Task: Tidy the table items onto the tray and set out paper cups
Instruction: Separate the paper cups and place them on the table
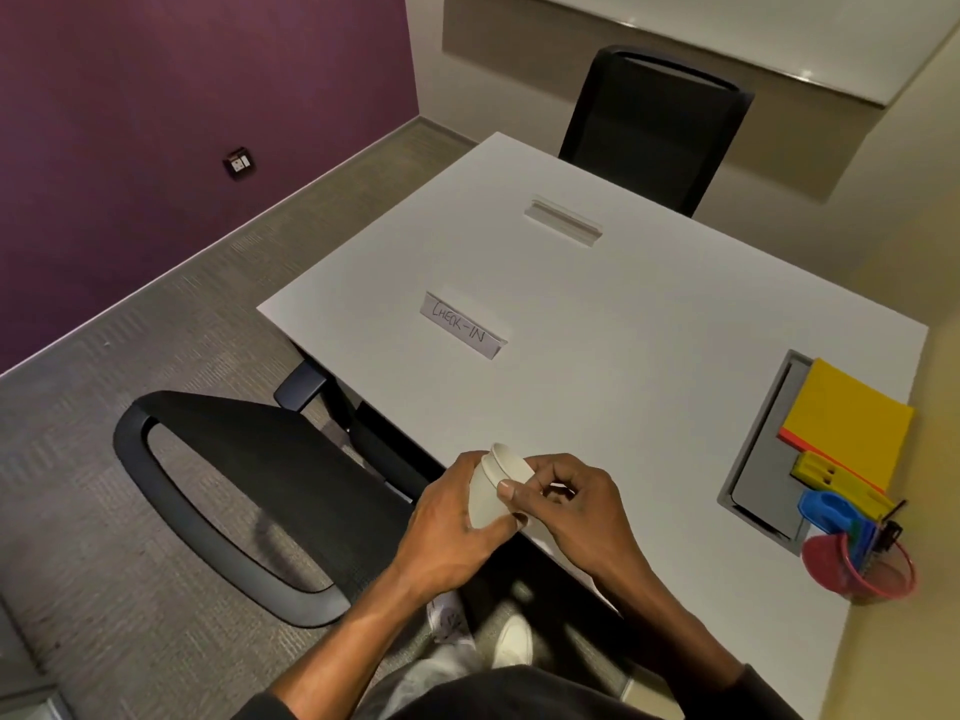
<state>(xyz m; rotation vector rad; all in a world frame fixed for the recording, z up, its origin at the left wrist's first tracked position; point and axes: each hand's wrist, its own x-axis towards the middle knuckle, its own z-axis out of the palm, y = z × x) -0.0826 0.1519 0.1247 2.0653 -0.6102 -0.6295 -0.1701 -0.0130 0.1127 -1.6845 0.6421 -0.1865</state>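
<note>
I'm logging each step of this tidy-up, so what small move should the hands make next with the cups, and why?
Probably pull the top paper cup free with the right hand while the left hand holds the rest. Both hands grip it at the table edge, and no cup stands on the table yet.

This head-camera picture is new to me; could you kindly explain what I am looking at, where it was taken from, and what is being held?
There is no machine here: a person wears a wide-angle camera on the head, looking forward and down at their own two bare hands. The left hand wraps around a paper cup, while the right hand pinches at its rim, over the near edge of a white table. On the table stands a folded card reading CHECK-IN. At the right lies a grey tray holding a yellow pad and colourful small items, with a pink cup beside it. Two black chairs stand around the table.
</note>
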